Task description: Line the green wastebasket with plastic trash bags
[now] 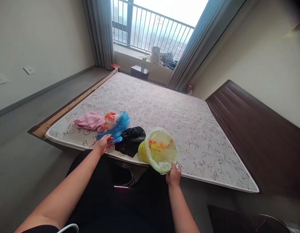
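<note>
My right hand [174, 174] grips the near rim of a yellow wastebasket [143, 151], which tilts on the mattress edge with its mouth towards me. A pale translucent bag [161, 165] with orange print lines it and folds over the rim. My left hand [105, 144] is open, fingers stretched out, beside a blue plastic bag [116, 129]; whether it touches the bag I cannot tell. Between the blue bag and the wastebasket lies a crumpled black plastic bag [131, 140]. Farther left are an orange-and-white plastic bag [111, 120] and a pink cloth [89, 121].
The letter-printed mattress [152, 100] rests on a wooden bed frame [74, 103], with a dark headboard [256, 129] at right. A small dark nightstand [139, 73] bearing a green bottle [143, 64] stands by the window. Bags [155, 55] sit on the sill.
</note>
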`<state>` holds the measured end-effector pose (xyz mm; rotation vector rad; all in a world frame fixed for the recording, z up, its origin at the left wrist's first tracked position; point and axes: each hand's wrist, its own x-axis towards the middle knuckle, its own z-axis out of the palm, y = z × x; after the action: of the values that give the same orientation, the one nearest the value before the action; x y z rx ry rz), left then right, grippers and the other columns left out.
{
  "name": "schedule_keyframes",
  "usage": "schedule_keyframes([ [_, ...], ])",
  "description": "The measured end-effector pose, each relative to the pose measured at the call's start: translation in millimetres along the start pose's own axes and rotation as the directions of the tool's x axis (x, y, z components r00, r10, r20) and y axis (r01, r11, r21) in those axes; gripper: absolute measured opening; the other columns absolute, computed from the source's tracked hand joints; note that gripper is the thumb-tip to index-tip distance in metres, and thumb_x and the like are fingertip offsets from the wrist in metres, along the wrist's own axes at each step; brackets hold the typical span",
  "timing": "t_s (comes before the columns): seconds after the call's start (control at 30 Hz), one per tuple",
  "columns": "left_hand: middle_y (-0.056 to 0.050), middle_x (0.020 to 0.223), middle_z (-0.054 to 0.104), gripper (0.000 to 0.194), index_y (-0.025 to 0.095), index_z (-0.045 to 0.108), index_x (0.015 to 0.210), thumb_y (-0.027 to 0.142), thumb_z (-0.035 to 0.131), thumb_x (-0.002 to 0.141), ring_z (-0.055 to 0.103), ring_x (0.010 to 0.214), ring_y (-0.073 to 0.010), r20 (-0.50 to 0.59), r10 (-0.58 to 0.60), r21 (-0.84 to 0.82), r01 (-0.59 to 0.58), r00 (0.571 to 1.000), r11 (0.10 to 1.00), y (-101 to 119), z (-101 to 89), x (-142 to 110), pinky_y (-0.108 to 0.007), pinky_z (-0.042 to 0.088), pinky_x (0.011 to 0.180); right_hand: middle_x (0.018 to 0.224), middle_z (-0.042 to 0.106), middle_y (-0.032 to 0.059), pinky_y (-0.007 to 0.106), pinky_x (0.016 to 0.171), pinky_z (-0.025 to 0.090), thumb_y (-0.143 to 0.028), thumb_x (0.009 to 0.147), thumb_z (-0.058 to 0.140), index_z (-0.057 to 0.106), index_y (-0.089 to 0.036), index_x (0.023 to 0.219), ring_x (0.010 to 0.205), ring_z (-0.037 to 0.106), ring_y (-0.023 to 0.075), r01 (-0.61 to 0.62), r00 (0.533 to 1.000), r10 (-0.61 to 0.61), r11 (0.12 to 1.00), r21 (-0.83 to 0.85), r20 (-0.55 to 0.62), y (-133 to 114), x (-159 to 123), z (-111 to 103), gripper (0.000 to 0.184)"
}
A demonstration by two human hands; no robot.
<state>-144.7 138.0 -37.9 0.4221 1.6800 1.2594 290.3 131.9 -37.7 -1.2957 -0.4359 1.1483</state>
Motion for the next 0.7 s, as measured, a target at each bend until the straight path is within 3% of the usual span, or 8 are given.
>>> schedule_keyframes([
  [0.13, -0.003, 0.072, 0.063, 0.012, 0.015, 0.060, 0.094, 0.023, 0.057, 0.087, 0.063, 0.067, -0.0179, -0.083, -0.022, 0.211, 0.039, 0.996, 0.977, -35.1, 7.3, 19.7, -0.032, 0.053, 0.068, 0.097, 0.074, 0.0006, 0.036, 0.084, 0.063, -0.040, 0.073, 0.077, 0.058, -0.021, 0.121, 0.091, 0.075, 0.0198, 0.047, 0.999, -0.046, 0.996, -0.072, 0.018, 5.9, 2.2, 9.6, 0.056],
  [0.33, -0.008, 0.105, 0.071, 0.016, 0.020, 0.068, 0.096, 0.023, 0.056, 0.086, 0.062, 0.107, -0.0251, 0.009, 0.238, 0.421, -0.219, 0.971, 0.880, -39.3, 27.8, 15.1, -0.037, 0.046, 0.105, 0.101, 0.074, 0.0031, 0.040, 0.088, 0.063, -0.044, 0.075, 0.075, 0.057, -0.020, 0.125, 0.096, 0.074, 0.0220, 0.067, 0.998, -0.066, 0.988, -0.136, 0.016, 8.6, 4.2, 13.2, 0.058],
  [0.43, -0.009, 0.119, 0.068, 0.026, 0.020, 0.068, 0.110, 0.026, 0.051, 0.092, 0.061, 0.116, -0.0249, 0.227, 0.481, 0.540, -0.520, 0.847, 0.661, -37.8, 54.2, 1.6, -0.037, 0.043, 0.112, 0.107, 0.073, 0.0041, 0.039, 0.091, 0.061, -0.045, 0.075, 0.076, 0.055, -0.021, 0.127, 0.097, 0.074, 0.0208, 0.037, 0.999, -0.034, 0.991, -0.132, 0.025, 8.2, 2.1, 14.2, 0.060],
  [0.5, -0.011, 0.134, 0.062, 0.034, 0.020, 0.065, 0.124, 0.025, 0.051, 0.093, 0.056, 0.127, -0.0260, 0.407, 0.545, 0.575, -0.669, 0.733, 0.470, -37.9, 81.3, -1.7, -0.038, 0.040, 0.116, 0.110, 0.073, 0.0046, 0.038, 0.093, 0.060, -0.046, 0.076, 0.076, 0.054, -0.021, 0.127, 0.099, 0.073, 0.0204, 0.033, 0.999, -0.029, 0.990, -0.138, 0.028, 8.8, 1.0, 15.8, 0.061],
  [0.53, -0.012, 0.146, 0.055, 0.042, 0.020, 0.060, 0.134, 0.024, 0.053, 0.093, 0.053, 0.133, -0.0270, 0.448, 0.532, 0.591, -0.684, 0.719, 0.427, -38.3, 96.3, -0.2, -0.039, 0.038, 0.117, 0.111, 0.072, 0.0048, 0.038, 0.094, 0.059, -0.047, 0.077, 0.075, 0.054, -0.021, 0.128, 0.100, 0.073, 0.0203, 0.037, 0.999, -0.032, 0.989, -0.146, 0.033, 9.5, 0.8, 16.4, 0.061],
  [0.57, -0.013, 0.157, 0.044, 0.053, 0.019, 0.051, 0.145, 0.025, 0.055, 0.092, 0.050, 0.138, -0.0289, 0.447, 0.503, 0.623, -0.661, 0.740, 0.418, -39.0, 111.4, 3.5, -0.040, 0.038, 0.118, 0.111, 0.072, 0.0050, 0.039, 0.095, 0.059, -0.047, 0.077, 0.075, 0.053, -0.021, 0.128, 0.101, 0.073, 0.0204, 0.042, 0.999, -0.037, 0.987, -0.157, 0.038, 10.4, 0.8, 16.6, 0.061],
  [0.63, -0.018, 0.169, 0.019, 0.081, 0.016, 0.026, 0.161, 0.031, 0.062, 0.090, 0.049, 0.139, -0.0349, 0.364, 0.408, 0.708, -0.534, 0.837, 0.463, -41.2, 138.3, 16.3, -0.043, 0.042, 0.114, 0.113, 0.071, 0.0062, 0.040, 0.096, 0.058, -0.048, 0.079, 0.072, 0.051, -0.021, 0.130, 0.102, 0.072, 0.0208, 0.050, 0.997, -0.040, 0.982, -0.181, 0.059, 12.4, 1.2, 15.6, 0.061],
  [0.7, -0.025, 0.169, 0.011, 0.103, 0.015, 0.009, 0.165, 0.038, 0.070, 0.085, 0.052, 0.135, -0.0410, 0.279, 0.273, 0.763, -0.385, 0.921, 0.519, -44.5, 157.1, 33.0, -0.047, 0.045, 0.109, 0.118, 0.070, 0.0085, 0.040, 0.096, 0.058, -0.051, 0.082, 0.069, 0.049, -0.020, 0.133, 0.105, 0.072, 0.0216, 0.056, 0.996, -0.039, 0.974, -0.220, 0.082, 14.0, 1.7, 12.7, 0.063],
])
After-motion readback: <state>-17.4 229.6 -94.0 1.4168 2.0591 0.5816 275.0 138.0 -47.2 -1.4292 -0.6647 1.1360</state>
